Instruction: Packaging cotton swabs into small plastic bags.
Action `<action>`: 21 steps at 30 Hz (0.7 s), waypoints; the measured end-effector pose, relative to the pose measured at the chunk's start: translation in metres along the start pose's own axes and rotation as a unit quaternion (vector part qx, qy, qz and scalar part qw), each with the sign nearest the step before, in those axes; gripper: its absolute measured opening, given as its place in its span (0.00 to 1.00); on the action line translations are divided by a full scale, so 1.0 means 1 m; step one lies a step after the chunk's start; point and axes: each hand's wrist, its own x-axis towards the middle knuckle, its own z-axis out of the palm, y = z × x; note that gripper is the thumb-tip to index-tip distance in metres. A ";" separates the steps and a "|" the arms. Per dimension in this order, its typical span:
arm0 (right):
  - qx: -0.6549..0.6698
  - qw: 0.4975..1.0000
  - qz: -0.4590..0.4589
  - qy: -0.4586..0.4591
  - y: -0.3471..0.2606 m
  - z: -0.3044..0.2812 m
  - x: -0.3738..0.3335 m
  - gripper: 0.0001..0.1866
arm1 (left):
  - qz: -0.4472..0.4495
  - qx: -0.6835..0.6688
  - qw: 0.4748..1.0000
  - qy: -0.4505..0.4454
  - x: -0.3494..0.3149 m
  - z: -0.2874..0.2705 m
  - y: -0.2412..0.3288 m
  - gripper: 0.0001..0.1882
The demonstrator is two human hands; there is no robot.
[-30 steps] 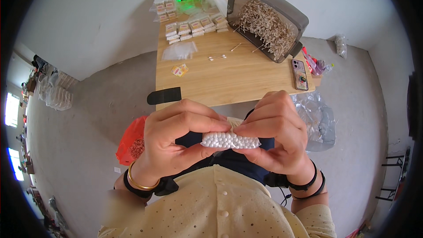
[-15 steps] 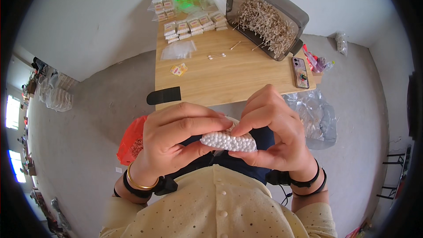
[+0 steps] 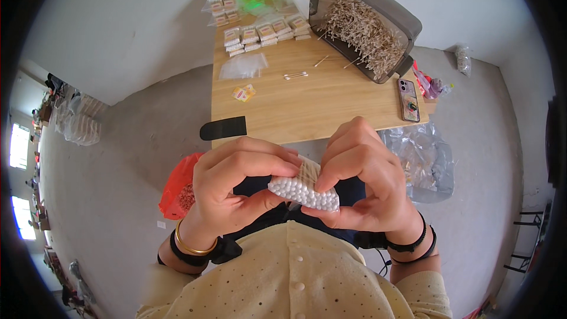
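Observation:
Between my two hands, in front of my chest, is a clear packet of cotton swabs [image 3: 304, 194]; its white cotton tips face me and the pale sticks show on top. My left hand [image 3: 236, 180] is closed on the packet's left side, thumb below and fingers above. On the other side my right hand [image 3: 369, 180] grips it, with the thumb under the near edge and a bent index finger pressing the top. The curled outer fingers of the right hand are raised off the packet. Parts of the packet are covered by my fingers.
On the wooden table [image 3: 283, 109] stand filled swab packets [image 3: 266, 32], empty clear bags [image 3: 244, 66], small cards [image 3: 243, 93], loose swabs [image 3: 296, 75] and a phone [image 3: 409, 100]. A tipped grey bin [image 3: 322, 9] holds many swabs. A red bag [image 3: 177, 186] and a clear bag [image 3: 434, 165] flank me.
The packet has tilted, its right end lower, and more of its sticks show between my fingers. Both hands keep their hold; the right index finger has shifted slightly. The view has moved a little.

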 end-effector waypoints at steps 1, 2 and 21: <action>0.001 1.000 0.000 0.002 0.001 0.001 0.000 0.18 | 0.001 0.003 1.000 0.002 0.000 0.000 0.000 0.14; 0.001 1.000 0.000 0.003 0.002 0.001 0.001 0.18 | 0.001 0.007 1.000 0.003 0.000 -0.001 -0.001 0.14; -0.075 0.997 -0.019 0.020 0.002 0.002 -0.001 0.20 | 0.042 0.089 0.995 0.010 0.002 -0.002 0.002 0.20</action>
